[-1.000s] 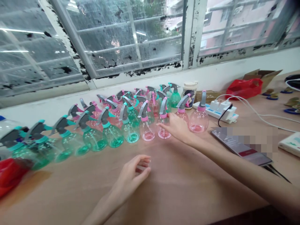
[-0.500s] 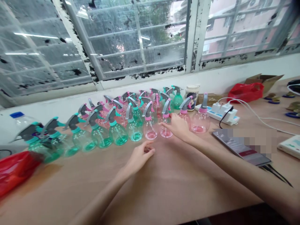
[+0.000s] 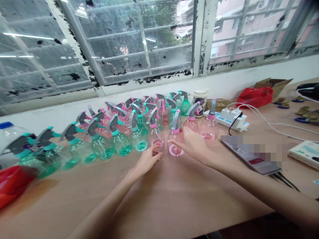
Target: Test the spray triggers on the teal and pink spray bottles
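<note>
Head view: the right hand [image 3: 195,144], its forearm slanting in from the lower right, grips a pink spray bottle [image 3: 175,142] between thumb and fingers. The left hand [image 3: 149,158] reaches in from the lower left, fingers loosely curled and parted. The bottle, translucent with a grey trigger head, stands at the front of the table [image 3: 159,199]'s bottle cluster.

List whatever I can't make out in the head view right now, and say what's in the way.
- Right hand: some fingers hidden behind the pink spray bottle it holds.
- Rear bottles: lower parts hidden by the bottles in front.
- Phone: part of its screen masked by blurred blocks.
- Red bag at left: cut off by the left edge.
- Writing on the screen: too small and blurred.
</note>
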